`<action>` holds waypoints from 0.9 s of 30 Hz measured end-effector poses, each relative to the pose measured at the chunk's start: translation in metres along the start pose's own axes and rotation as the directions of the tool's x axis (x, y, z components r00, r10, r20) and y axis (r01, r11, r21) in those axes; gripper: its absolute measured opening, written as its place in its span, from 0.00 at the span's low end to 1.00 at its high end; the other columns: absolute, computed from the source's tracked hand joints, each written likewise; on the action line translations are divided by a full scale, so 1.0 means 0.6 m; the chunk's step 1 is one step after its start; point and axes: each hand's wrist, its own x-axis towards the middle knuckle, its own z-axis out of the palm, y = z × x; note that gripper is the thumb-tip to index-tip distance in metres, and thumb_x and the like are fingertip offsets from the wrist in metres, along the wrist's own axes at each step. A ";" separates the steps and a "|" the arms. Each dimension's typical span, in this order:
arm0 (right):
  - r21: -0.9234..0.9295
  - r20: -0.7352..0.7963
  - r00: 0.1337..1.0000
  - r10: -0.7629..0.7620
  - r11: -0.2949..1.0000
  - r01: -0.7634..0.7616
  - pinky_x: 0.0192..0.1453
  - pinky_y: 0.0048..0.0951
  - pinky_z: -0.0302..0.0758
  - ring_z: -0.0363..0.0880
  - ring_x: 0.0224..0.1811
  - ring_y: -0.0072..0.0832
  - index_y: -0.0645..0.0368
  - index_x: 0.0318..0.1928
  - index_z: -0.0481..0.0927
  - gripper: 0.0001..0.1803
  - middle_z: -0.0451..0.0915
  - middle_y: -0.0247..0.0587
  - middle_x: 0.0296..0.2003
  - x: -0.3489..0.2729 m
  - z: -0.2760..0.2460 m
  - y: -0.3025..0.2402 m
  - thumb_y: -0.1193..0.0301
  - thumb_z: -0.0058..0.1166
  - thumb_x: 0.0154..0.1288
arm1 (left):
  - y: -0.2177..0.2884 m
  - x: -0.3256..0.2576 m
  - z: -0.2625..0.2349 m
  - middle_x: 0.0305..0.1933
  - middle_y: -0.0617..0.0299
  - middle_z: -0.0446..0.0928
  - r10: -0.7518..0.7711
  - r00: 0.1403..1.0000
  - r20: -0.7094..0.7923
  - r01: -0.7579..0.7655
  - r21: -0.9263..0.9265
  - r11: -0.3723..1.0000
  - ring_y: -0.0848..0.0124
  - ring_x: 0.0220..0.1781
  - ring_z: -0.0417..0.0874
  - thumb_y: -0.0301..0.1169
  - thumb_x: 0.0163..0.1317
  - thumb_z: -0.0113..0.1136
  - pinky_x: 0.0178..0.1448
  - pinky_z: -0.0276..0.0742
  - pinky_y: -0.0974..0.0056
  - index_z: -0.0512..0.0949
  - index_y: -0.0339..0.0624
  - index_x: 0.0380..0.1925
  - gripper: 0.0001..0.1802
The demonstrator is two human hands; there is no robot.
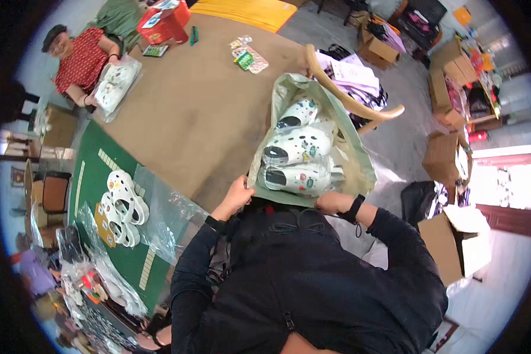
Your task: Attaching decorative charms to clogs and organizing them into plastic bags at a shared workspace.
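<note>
A pale green woven sack (355, 159) lies mouth-up in front of me, partly on the table edge. Inside it are several white clogs (304, 144) with small coloured charms, wrapped in clear plastic. My left hand (237, 194) is closed on the sack's near left rim. At the near right rim, my right hand (334, 202) is closed on the fabric, its fingertips partly hidden by the sack. A pair of white clogs (123, 203) rests on the green mat to my left, beside loose clear plastic bags (159, 227).
The brown table (200, 112) stretches ahead. A person (82, 65) at the far left holds bagged white clogs (117, 85). A wooden chair (330, 85) stands against the sack's far right side. Open cardboard boxes (442, 248) stand to the right. A red box (165, 23) sits at the back.
</note>
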 end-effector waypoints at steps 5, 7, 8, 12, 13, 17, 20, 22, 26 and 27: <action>-0.046 -0.101 0.987 -0.124 0.992 0.120 0.31 0.42 0.73 0.77 0.27 0.45 0.65 0.28 0.77 0.10 0.77 0.51 0.24 -0.001 -0.020 0.051 0.71 0.46 0.52 | 0.101 -0.059 0.019 0.34 0.55 0.79 0.350 0.878 -0.326 -0.368 0.005 0.930 0.64 0.32 0.80 0.33 0.57 0.55 0.39 0.73 0.64 0.64 0.39 0.48 0.20; -0.115 0.085 0.978 -0.191 0.973 0.200 0.32 0.42 0.72 0.77 0.28 0.45 0.64 0.28 0.77 0.12 0.77 0.52 0.25 0.035 -0.059 0.037 0.66 0.47 0.54 | 0.164 -0.106 -0.003 0.44 0.60 0.74 0.474 0.834 -0.282 -0.524 -0.135 0.841 0.76 0.42 0.74 0.29 0.63 0.49 0.46 0.69 0.72 0.65 0.37 0.53 0.18; -0.160 0.106 0.978 -0.179 0.968 0.195 0.33 0.42 0.73 0.77 0.29 0.46 0.63 0.29 0.78 0.14 0.77 0.52 0.26 0.028 -0.080 0.024 0.64 0.48 0.55 | 0.199 -0.143 -0.002 0.48 0.60 0.73 0.508 0.808 -0.299 -0.580 -0.245 0.777 0.76 0.46 0.72 0.27 0.62 0.49 0.50 0.67 0.72 0.67 0.37 0.52 0.17; -0.319 0.065 0.974 -0.218 0.920 0.227 0.34 0.42 0.73 0.77 0.31 0.48 0.61 0.31 0.78 0.18 0.78 0.51 0.27 0.068 -0.090 0.032 0.58 0.47 0.57 | 0.317 -0.319 -0.002 0.53 0.50 0.69 0.892 0.302 -0.336 -0.952 -0.058 0.300 0.56 0.57 0.68 0.22 0.55 0.49 0.58 0.63 0.56 0.72 0.39 0.48 0.18; -0.322 0.014 0.981 -0.195 0.928 0.189 0.34 0.43 0.73 0.77 0.31 0.48 0.61 0.31 0.78 0.19 0.79 0.50 0.27 0.086 -0.082 0.050 0.56 0.47 0.58 | 0.345 -0.366 -0.019 0.52 0.49 0.70 0.963 0.176 -0.204 -0.984 -0.008 0.178 0.55 0.56 0.68 0.22 0.53 0.53 0.58 0.63 0.55 0.72 0.37 0.46 0.18; -0.511 0.139 0.970 -0.198 0.825 0.241 0.33 0.43 0.73 0.78 0.32 0.46 0.60 0.30 0.79 0.20 0.79 0.49 0.27 0.102 -0.130 0.001 0.54 0.48 0.58 | 0.396 -0.428 0.012 0.61 0.53 0.64 0.799 -0.512 -0.316 -0.852 0.065 -0.520 0.54 0.64 0.61 0.39 0.62 0.50 0.60 0.60 0.49 0.63 0.60 0.61 0.25; -0.528 0.123 0.976 -0.179 0.821 0.217 0.34 0.42 0.73 0.79 0.32 0.45 0.59 0.28 0.80 0.23 0.79 0.48 0.26 0.113 -0.147 -0.012 0.51 0.47 0.56 | 0.347 -0.485 0.010 0.53 0.52 0.70 0.844 -0.342 -0.413 -0.938 0.194 -0.286 0.58 0.55 0.69 0.38 0.60 0.54 0.54 0.66 0.55 0.73 0.47 0.49 0.18; -0.512 0.099 0.984 -0.147 0.841 0.177 0.36 0.43 0.73 0.79 0.32 0.44 0.58 0.27 0.81 0.24 0.80 0.48 0.27 0.121 -0.158 -0.028 0.49 0.46 0.55 | 0.283 -0.485 -0.033 0.51 0.45 0.70 0.890 -0.192 -0.413 -0.957 0.281 -0.076 0.57 0.52 0.71 0.40 0.62 0.49 0.53 0.67 0.56 0.73 0.27 0.45 0.23; -0.557 0.028 0.999 -0.031 0.829 0.041 0.41 0.42 0.74 0.79 0.39 0.45 0.58 0.34 0.81 0.24 0.80 0.48 0.34 0.143 -0.164 -0.051 0.50 0.48 0.52 | 0.101 -0.510 -0.128 0.52 0.51 0.70 0.424 0.739 -0.523 -0.409 0.152 0.900 0.60 0.53 0.72 0.36 0.64 0.42 0.55 0.68 0.60 0.70 0.40 0.51 0.19; -0.561 0.004 0.999 -0.045 0.827 0.040 0.42 0.42 0.73 0.79 0.39 0.45 0.58 0.34 0.81 0.24 0.80 0.49 0.35 0.146 -0.157 -0.046 0.50 0.48 0.52 | -0.004 -0.507 -0.121 0.50 0.49 0.70 0.221 0.827 -0.517 -0.172 0.141 0.975 0.59 0.53 0.72 0.34 0.63 0.42 0.54 0.68 0.59 0.70 0.41 0.50 0.18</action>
